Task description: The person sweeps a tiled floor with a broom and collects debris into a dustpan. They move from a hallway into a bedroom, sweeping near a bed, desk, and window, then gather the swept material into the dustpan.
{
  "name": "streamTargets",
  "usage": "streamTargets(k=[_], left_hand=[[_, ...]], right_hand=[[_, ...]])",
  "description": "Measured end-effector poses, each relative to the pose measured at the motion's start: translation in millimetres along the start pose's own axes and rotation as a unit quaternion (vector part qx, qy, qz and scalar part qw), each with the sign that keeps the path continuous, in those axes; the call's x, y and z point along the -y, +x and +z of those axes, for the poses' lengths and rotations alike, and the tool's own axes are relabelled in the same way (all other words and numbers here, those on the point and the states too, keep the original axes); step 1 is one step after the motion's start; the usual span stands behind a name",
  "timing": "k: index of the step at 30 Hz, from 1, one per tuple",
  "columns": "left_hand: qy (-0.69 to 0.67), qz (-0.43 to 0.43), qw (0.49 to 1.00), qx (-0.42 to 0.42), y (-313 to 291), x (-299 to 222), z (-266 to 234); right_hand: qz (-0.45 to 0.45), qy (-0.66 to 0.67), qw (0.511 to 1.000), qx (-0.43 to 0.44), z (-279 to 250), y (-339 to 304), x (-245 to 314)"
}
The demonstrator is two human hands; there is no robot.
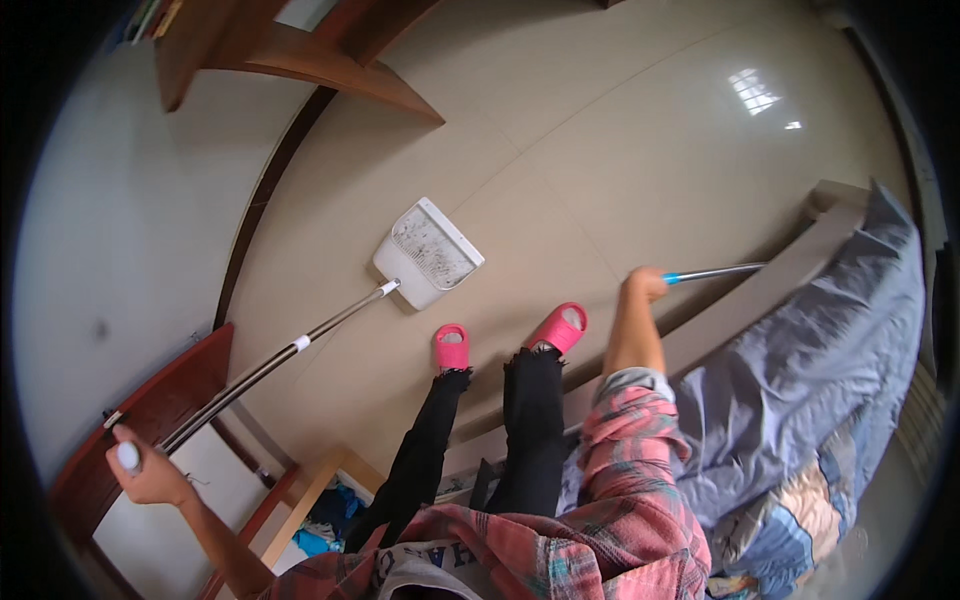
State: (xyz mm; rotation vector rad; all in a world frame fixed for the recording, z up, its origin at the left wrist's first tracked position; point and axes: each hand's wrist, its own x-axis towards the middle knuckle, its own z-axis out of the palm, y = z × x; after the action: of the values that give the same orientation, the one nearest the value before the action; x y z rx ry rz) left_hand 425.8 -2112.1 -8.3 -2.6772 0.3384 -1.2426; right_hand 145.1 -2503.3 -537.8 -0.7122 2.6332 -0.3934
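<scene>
My left hand [150,474] is closed round the upper end of the long metal handle [318,334] of a white dustpan [434,288]. The dustpan rests on the floor in front of my feet, with dark dust and bits in its tray. On the right, my right hand [645,284] grips a metal pole [712,273] with a blue collar beside my fingers. That pole runs right towards the bed's edge, where its far end is hidden, so I cannot tell what is fixed to it.
A bed [690,345] with a crumpled grey sheet [770,385] lines the right side. Wooden furniture [300,62] stands far left, and a reddish-brown wooden piece [150,405] is near my left hand. Pink slippers [452,350] are on my feet; a drawer [345,465] holds blue cloth.
</scene>
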Motion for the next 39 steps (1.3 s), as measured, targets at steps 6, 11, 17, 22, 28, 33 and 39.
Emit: streamTargets(k=[6, 11, 17, 22, 28, 33, 39], left_hand=[[0.134, 0.051, 0.988, -0.060, 0.7, 67.9, 9.4], [0.245, 0.043, 0.968, -0.040, 3.5, 69.9, -11.8], [0.119, -0.008, 0.993, 0.019, -5.7, 39.2, -3.3], [-0.003, -0.005, 0.998, 0.060, -13.9, 0.8, -8.2], [-0.129, 0.054, 0.970, 0.201, 8.5, -4.5, -25.7], [-0.186, 0.135, 0.931, 0.283, 31.3, 49.2, -39.0], [-0.250, 0.222, 0.880, 0.337, 24.5, 130.6, -35.0]], right_hand=[[0.102, 0.095, 0.990, 0.022, 62.6, 136.3, 9.0], [0.062, 0.093, 0.967, 0.228, 65.5, 123.3, -57.5], [-0.048, 0.034, 0.974, 0.221, -22.3, -136.3, -191.0], [0.121, 0.014, 0.901, 0.416, -214.6, -285.8, -267.1], [0.178, 0.061, 0.846, 0.499, -435.3, -267.7, -242.1], [-0.063, -0.033, 0.895, 0.441, -481.0, -194.0, -259.0], [-0.207, 0.048, 0.878, 0.429, -385.6, -162.9, -153.0]])
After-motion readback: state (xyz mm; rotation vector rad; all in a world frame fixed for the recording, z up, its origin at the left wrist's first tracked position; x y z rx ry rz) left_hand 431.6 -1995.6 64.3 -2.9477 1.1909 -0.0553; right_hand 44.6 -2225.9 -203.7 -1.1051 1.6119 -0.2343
